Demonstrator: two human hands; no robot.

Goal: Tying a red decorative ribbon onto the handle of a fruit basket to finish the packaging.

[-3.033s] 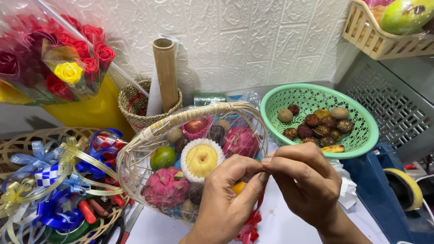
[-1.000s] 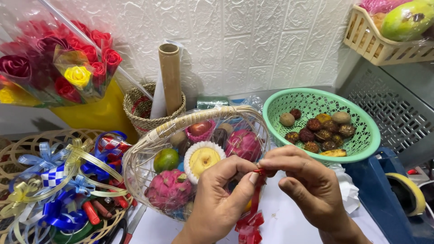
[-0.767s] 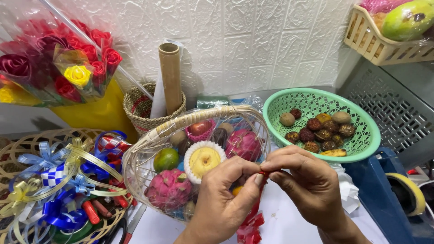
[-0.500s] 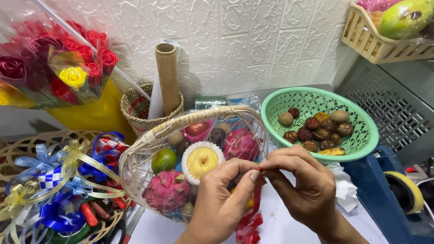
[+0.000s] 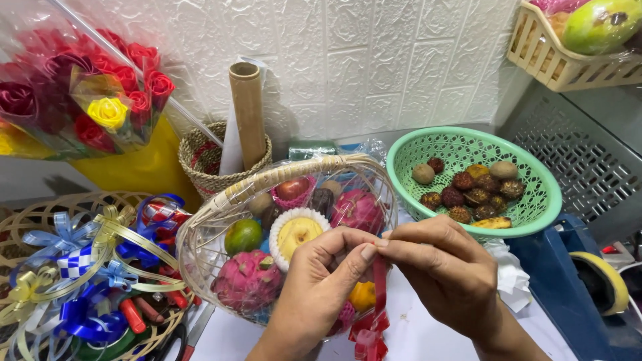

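Note:
My left hand (image 5: 319, 281) and my right hand (image 5: 445, 271) meet at the near rim of a wrapped wicker fruit basket (image 5: 200, 230). Both pinch a red ribbon (image 5: 380, 281) that hangs down from my fingertips to a crumpled red bow below. The basket has an arched handle (image 5: 281, 175) and holds dragon fruits, a yellow fruit in a white foam net, a green citrus and darker fruits under clear film.
A green plastic basket (image 5: 535, 200) of small brown fruits stands at the right. A flat wicker tray (image 5: 40, 214) with coloured ribbons lies at the left. Behind are wrapped roses (image 5: 87, 100), a small woven basket (image 5: 200, 164) with a cardboard tube, and a tape dispenser (image 5: 602, 284).
My hands have stayed at the basket's near rim, fingertips closing together on the red ribbon. The view has shifted slightly.

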